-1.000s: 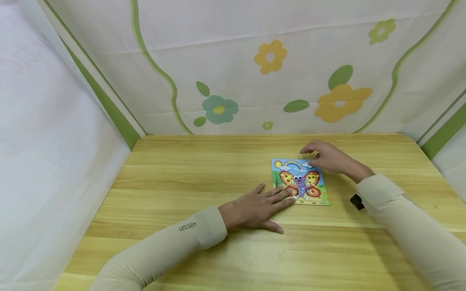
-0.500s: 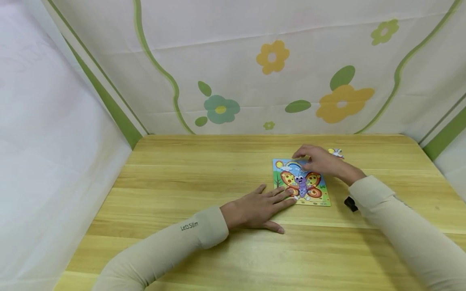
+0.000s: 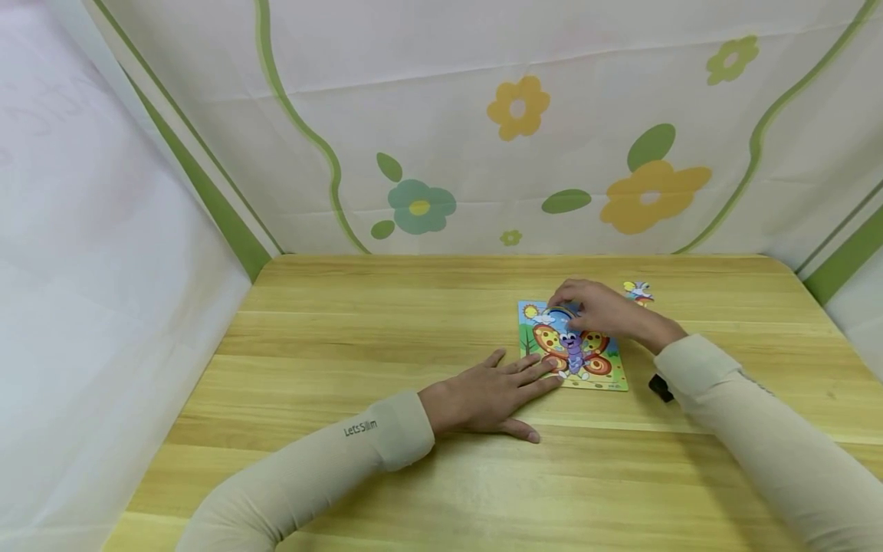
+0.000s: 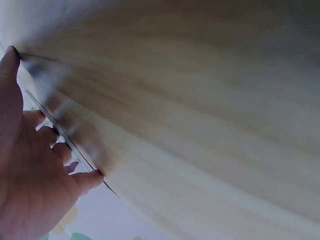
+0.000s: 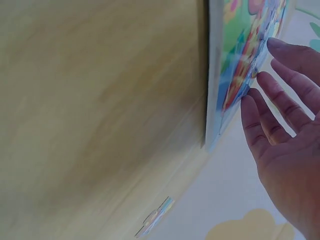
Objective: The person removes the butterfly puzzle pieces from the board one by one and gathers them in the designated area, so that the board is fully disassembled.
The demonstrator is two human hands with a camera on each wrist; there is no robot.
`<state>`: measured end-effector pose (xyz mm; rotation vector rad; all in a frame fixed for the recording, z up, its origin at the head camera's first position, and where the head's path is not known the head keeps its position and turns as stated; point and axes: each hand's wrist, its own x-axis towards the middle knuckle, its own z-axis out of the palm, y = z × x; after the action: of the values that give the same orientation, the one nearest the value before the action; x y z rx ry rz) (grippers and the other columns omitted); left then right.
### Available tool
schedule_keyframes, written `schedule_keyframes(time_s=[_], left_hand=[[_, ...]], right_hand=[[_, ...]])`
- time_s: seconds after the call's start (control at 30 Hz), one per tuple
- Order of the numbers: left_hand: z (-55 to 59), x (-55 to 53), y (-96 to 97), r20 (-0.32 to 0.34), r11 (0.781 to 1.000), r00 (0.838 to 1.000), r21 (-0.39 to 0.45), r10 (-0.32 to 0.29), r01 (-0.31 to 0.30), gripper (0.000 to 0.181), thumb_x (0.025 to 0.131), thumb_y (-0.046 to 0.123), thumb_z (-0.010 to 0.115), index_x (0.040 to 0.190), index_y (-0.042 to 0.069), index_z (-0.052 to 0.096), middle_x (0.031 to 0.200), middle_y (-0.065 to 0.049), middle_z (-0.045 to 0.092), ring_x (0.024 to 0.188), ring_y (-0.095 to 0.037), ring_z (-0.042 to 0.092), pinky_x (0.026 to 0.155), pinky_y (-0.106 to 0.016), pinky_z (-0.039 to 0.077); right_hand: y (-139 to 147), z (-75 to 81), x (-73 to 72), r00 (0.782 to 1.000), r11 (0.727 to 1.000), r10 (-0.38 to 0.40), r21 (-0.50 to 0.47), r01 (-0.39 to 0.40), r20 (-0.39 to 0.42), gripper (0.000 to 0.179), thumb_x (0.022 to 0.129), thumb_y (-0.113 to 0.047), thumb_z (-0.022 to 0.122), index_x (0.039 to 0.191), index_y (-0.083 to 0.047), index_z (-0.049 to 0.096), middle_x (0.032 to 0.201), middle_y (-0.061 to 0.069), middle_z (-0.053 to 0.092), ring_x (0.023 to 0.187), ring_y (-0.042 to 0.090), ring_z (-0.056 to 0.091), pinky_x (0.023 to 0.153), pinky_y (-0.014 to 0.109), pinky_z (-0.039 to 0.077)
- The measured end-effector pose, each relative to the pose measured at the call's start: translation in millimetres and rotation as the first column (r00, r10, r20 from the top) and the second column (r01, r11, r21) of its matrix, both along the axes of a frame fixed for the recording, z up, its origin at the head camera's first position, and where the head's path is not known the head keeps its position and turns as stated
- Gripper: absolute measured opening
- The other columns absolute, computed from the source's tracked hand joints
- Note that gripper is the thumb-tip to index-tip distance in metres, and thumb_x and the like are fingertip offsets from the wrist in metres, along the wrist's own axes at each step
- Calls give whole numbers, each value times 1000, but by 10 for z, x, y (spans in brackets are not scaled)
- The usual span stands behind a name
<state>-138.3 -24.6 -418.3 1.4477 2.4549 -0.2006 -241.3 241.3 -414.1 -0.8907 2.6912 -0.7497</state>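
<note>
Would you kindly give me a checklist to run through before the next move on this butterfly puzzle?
1. Butterfly puzzle flat on the tabletop: ok.
2. Left hand steadying it: ok, fingers on the near left corner.
3. Right hand in position: ok, at the far right part.
4. Loose piece fitted: not ok, lying off the puzzle, beyond its far right corner.
5. All other pieces flush: cannot tell, hands cover parts.

Wooden table (image 3: pixel 331 330), white flowered backdrop (image 3: pixel 441 130)
</note>
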Motion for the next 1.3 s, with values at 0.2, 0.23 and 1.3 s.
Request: schedule_keyframes(time_s=[0.2, 0.23, 1.3], left_hand=[[-6, -2, 0, -4, 1000, 1000, 10, -1, 1, 87, 104, 72, 36, 171, 27, 3, 179, 5, -1, 165, -17, 3, 130, -57, 22], [-6, -1, -2, -3, 1000, 1000, 12, 0, 0, 87, 104, 72, 36, 171, 27, 3, 179, 5, -2, 165, -17, 3, 130, -57, 22], [-8, 0, -8, -3, 1000, 1000, 9, -4, 4, 87, 104, 72, 34, 171, 27, 1, 179, 4, -3, 165, -17, 3, 130, -57, 22]], right_hand=[[-16, -15, -19, 1000, 999, 15, 47, -15, -1, 38, 92, 2, 70, 130, -5, 72, 132, 15, 65, 124, 38, 61, 102, 60, 50], [-21, -14, -21, 1000, 999, 20, 49, -20, 0, 39, 92, 3, 70, 130, -6, 72, 132, 16, 65, 124, 39, 61, 102, 60, 50], [-73, 81, 41, 995, 997, 58, 47, -61, 79, 41, 95, 8, 65, 131, -11, 73, 137, 24, 55, 130, 48, 48, 104, 68, 44]])
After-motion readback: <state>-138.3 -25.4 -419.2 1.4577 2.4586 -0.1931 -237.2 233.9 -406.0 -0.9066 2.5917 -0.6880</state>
